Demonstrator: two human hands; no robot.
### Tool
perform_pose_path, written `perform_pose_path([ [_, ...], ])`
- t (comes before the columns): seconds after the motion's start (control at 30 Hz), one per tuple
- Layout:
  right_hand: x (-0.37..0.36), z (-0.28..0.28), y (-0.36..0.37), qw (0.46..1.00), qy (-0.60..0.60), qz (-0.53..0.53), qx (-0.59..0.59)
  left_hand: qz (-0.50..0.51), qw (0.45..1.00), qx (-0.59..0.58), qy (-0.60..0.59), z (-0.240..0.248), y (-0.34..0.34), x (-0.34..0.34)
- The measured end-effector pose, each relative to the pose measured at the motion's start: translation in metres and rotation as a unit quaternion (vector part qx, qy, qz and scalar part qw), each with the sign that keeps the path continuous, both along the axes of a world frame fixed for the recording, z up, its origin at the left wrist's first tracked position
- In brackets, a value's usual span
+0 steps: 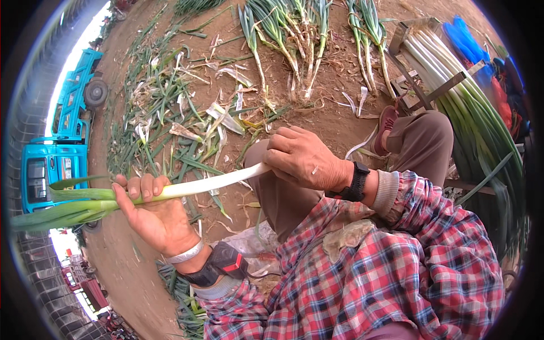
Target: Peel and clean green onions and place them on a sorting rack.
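Observation:
A long leek (212,182) with a clean white stalk lies across both hands, its green leaves pointing left. My left hand (153,212) holds it from below, fingers curled over the pale green part where the leaves begin. Around the white root end, at the right, my right hand (303,156) is closed; its fingers hide the tip. Untrimmed leeks (292,45) with soil-stained stalks lie on the ground ahead. On the right, a bundle of white-stalked leeks (453,73) rests in a metal frame (422,90).
Peeled leaves and scraps (187,127) litter the brown soil ahead and to the left. A blue truck (59,153) stands at the far left. Blue and red bags (467,42) sit behind the metal frame. My bent leg (422,136) is beside that frame.

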State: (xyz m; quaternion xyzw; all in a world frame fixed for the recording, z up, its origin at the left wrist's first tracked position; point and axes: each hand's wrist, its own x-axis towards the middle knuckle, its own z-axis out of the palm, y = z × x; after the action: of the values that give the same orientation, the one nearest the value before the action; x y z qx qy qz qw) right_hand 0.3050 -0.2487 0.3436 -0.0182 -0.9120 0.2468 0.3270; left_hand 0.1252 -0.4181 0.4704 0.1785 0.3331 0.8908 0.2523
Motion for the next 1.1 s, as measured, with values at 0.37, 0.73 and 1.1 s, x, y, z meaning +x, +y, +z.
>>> perform_pose_path([
  [0.37,-0.004,0.011,-0.009,0.999,0.044,0.014,0.018,0.004,1.0,0.002,-0.004,-0.003,-0.004,-0.004],
  [0.73,-0.011,0.013,-0.011,0.997,0.052,0.021,0.053,-0.004,1.0,0.009,0.015,-0.003,-0.004,0.001],
  [1.1,-0.002,0.01,-0.012,0.991,0.015,0.038,-0.125,0.013,0.998,0.003,0.066,-0.002,0.0,0.005],
])
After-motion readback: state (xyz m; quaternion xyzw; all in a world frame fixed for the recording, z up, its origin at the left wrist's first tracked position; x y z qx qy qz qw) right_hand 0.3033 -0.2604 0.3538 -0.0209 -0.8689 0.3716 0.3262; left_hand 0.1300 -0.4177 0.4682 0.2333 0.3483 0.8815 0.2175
